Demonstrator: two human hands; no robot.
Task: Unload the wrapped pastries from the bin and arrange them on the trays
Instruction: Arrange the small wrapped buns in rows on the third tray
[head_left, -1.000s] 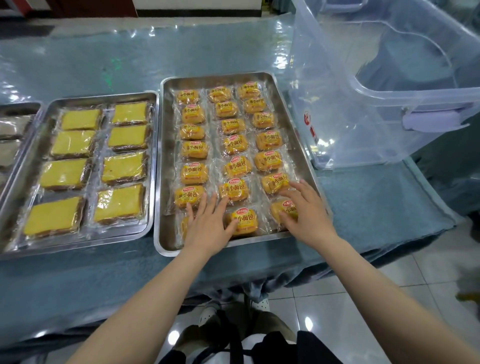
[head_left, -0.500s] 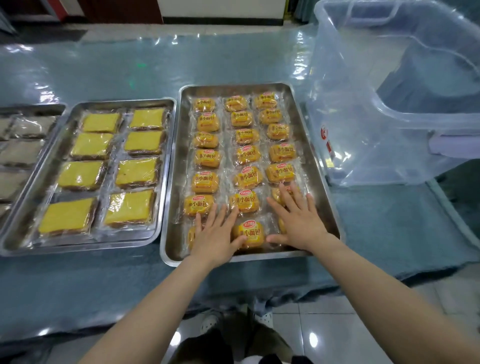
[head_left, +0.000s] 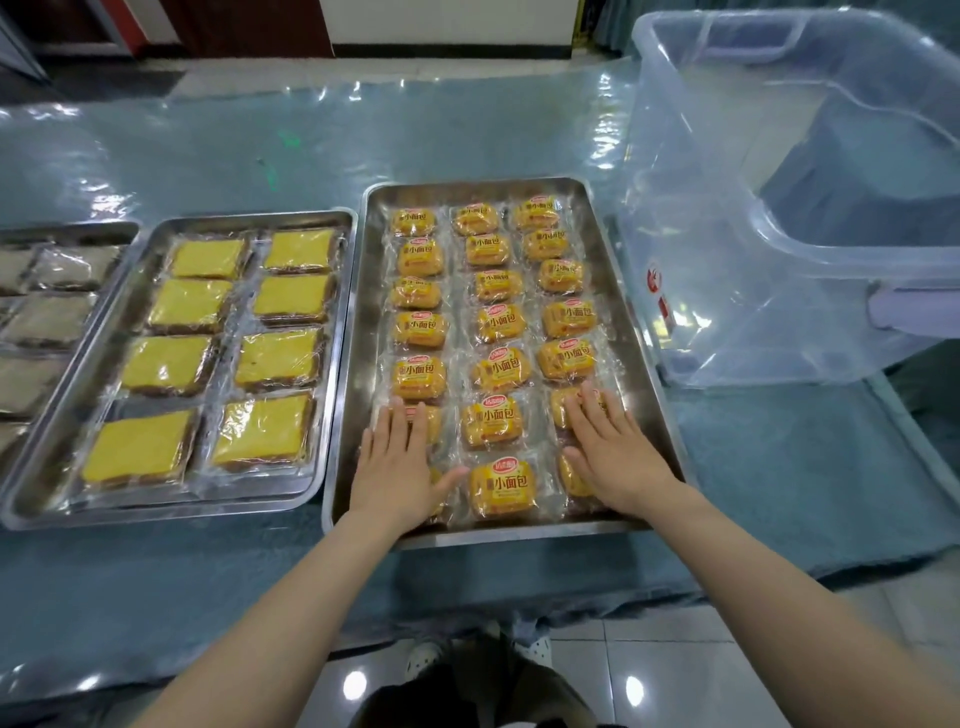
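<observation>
A person's left hand (head_left: 397, 470) and right hand (head_left: 618, 457) lay flat, fingers straight and holding nothing, on the nearest rows of small wrapped buns (head_left: 498, 364) in a steel tray (head_left: 519, 535), probably pressing the packets level so the three columns sat even. To the left, a second tray (head_left: 171, 512) carried eight wrapped yellow cake slices (head_left: 189, 304) in two columns, and a third tray (head_left: 67, 231) of paler packets was cut off at the edge. The clear plastic bin (head_left: 779, 332) stood just right of the bun tray and looked empty, so the unloading seemed nearly complete.
</observation>
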